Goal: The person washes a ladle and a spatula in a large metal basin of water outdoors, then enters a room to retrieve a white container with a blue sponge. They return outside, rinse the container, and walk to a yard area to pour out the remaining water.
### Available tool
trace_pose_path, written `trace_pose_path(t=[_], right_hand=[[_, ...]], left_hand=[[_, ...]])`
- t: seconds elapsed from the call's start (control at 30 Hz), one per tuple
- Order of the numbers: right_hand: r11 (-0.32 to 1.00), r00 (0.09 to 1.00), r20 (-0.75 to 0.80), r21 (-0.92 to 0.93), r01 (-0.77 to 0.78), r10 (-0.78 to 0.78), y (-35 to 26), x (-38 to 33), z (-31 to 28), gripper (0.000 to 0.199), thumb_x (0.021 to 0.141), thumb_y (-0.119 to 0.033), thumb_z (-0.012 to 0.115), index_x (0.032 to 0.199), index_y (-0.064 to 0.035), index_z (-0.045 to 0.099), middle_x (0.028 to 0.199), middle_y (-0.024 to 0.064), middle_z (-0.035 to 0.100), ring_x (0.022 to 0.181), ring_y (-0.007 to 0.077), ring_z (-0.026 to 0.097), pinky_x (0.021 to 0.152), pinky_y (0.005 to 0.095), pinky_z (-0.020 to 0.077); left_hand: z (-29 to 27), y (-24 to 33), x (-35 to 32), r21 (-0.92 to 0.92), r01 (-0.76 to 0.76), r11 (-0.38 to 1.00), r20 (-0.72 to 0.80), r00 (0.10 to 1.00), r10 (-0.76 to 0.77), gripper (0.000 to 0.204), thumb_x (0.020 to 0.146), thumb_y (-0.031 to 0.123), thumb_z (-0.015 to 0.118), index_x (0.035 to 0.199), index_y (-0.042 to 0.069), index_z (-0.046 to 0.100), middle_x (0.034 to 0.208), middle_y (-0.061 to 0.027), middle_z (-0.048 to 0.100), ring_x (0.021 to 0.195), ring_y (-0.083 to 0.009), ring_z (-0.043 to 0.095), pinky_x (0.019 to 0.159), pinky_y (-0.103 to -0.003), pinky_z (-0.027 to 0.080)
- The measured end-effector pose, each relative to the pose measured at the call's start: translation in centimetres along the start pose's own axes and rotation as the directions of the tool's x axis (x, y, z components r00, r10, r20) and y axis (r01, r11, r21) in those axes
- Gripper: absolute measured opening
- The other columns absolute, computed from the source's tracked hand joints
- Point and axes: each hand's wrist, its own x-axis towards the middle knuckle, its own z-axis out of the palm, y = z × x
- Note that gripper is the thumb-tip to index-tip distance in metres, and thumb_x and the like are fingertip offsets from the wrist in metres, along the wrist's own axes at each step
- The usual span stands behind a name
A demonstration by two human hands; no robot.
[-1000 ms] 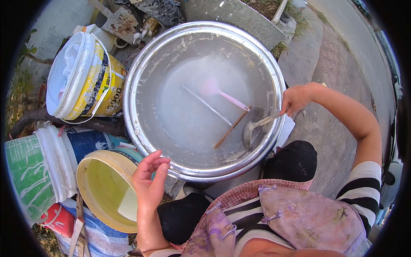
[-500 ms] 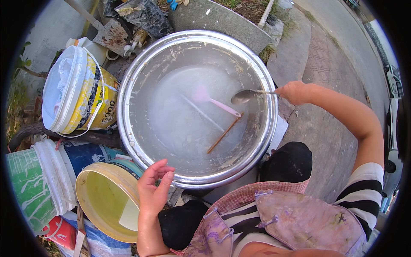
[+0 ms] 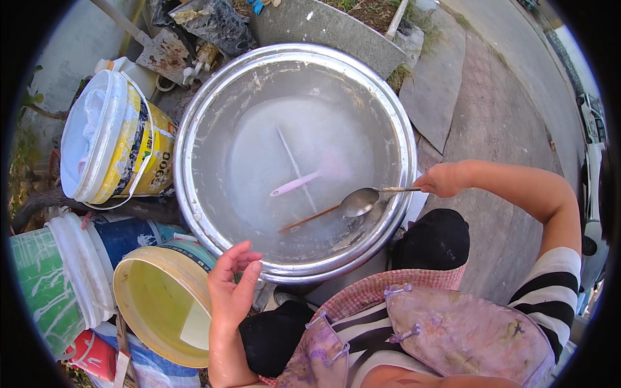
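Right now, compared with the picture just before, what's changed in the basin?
The right hand moved the metal spoon toward the person. The pink utensil swung its handle leftward; the brown stick shifted left, more crosswise; the pale rod turned. The right hand's grip is unchanged; the left hand stayed by the rim.

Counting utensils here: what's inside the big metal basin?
Cloudy liquid with a pink-handled utensil, brown stick and pale rod; a spoon is held over it. The liquid obscures the bottom.
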Motion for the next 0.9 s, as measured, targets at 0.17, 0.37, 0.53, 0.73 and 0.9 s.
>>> trace_pose_path(t=[0.17,0.37,0.53,0.73,0.9], right_hand=[[0.943,0.919,-0.214,0.104,-0.316,0.332,0.0,-0.6,-0.3,0.032,0.09,-0.02,0.041,0.118,-0.0092,0.051,0.096,0.0187,0.06,0.094,0.032,0.056,0.08,0.0407,0.0428],[0.967,0.955,-0.149,0.044,-0.252,0.256,0.7,-0.7,-0.3,0.034,0.092,-0.021,0.04,0.123,-0.0101,0.048,0.097,0.0151,0.061,0.088,0.0317,0.055,0.077,0.0388,0.0431],[0.871,0.934,0.248,0.359,-0.336,0.258,0.9,1.0,1.6,0.034,0.094,-0.021,0.038,0.126,-0.0138,0.045,0.07,0.0072,0.048,0.058,0.0157,0.047,0.054,0.0307,0.0432],[0.988,0.998,-0.04,0.147,-0.036,0.043,0.5,5.0,3.3,0.03,0.093,-0.018,0.041,0.121,-0.0113,0.05,0.067,0.0013,0.045,0.06,0.0111,0.043,0.057,0.0276,0.0412],[0.954,0.977,0.204,0.275,-0.118,0.062,-0.4,5.0,3.1,0.03,0.093,-0.017,0.04,0.12,-0.0099,0.05,0.078,0.0063,0.055,0.07,0.0146,0.05,0.067,0.03,0.0438]], left_hand=[[-0.1,-0.1,0.0,0.01,-0.005,1.0,-0.005,1.0,0.005,0.035,0.079,0.005,0.062,0.112,-0.001,0.052,0.091,-0.0116,0.062,0.082,-0.0143,0.058,0.074,-0.027,0.046],[-0.1,0.1,-0.2,0.027,-0.029,0.999,0.001,1.0,0.029,0.035,0.08,0.005,0.062,0.112,-0.001,0.052,0.092,-0.0116,0.062,0.082,-0.0141,0.058,0.074,-0.027,0.046],[-0.1,0.3,-0.2,0.032,-0.004,0.999,0.005,1.0,0.004,0.034,0.08,0.005,0.062,0.112,-0.001,0.053,0.092,-0.0113,0.062,0.082,-0.0135,0.058,0.074,-0.026,0.046],[0.1,0.3,-0.4,0.056,-0.005,0.998,0.014,1.0,0.004,0.035,0.08,0.005,0.062,0.112,-0.001,0.053,0.092,-0.0106,0.062,0.081,-0.0133,0.058,0.074,-0.026,0.046],[-0.2,0.3,-0.5,0.071,-0.041,0.997,-0.004,0.999,0.041,0.034,0.08,0.004,0.062,0.112,-0.001,0.053,0.092,-0.0104,0.062,0.081,-0.0133,0.058,0.074,-0.026,0.046]])
